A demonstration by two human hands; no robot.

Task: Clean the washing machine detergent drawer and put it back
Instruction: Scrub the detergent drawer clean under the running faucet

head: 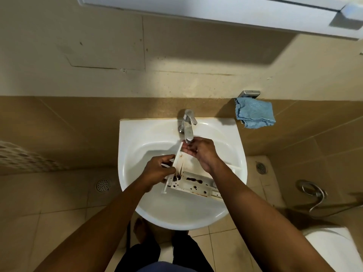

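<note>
Stained white plastic detergent drawer (193,184) in white ceramic sink (137,193) — left hand (158,170) fingers curled gripping 1 edge, right hand (202,152) fingers loosely curled under chrome tap (188,124); wet plastic could slip — grime likely remains.

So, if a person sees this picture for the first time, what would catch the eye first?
First, the white plastic detergent drawer with dark brown stains, tilted over the round white ceramic sink in the middle. The left hand grips its left side, and the right hand is at its far end, just under the chrome tap. A crumpled blue cloth hangs on the beige wall to the upper right of the sink.
</note>
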